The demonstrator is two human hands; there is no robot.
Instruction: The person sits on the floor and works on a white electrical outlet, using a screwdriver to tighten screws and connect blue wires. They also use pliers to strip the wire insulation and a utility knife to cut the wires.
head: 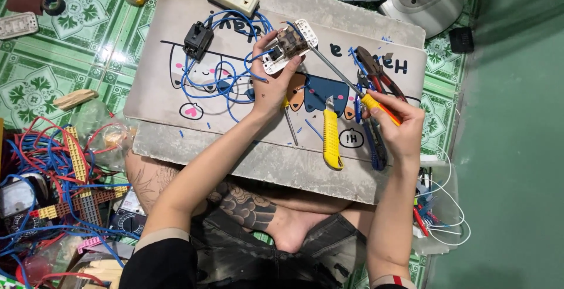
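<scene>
Over the printed work board on my lap, I held a white switch module in my left hand, fingers closed around its lower edge, blue wires trailing leftward. My right hand gripped the yellow-handled screwdriver, its shaft slanting up and left so the tip met the module. A yellow utility knife lay between my hands.

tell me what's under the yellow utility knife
The yellow utility knife lies on a pale cartoon-printed mat, over a dark blue printed figure; the print beneath its handle is covered.
</scene>
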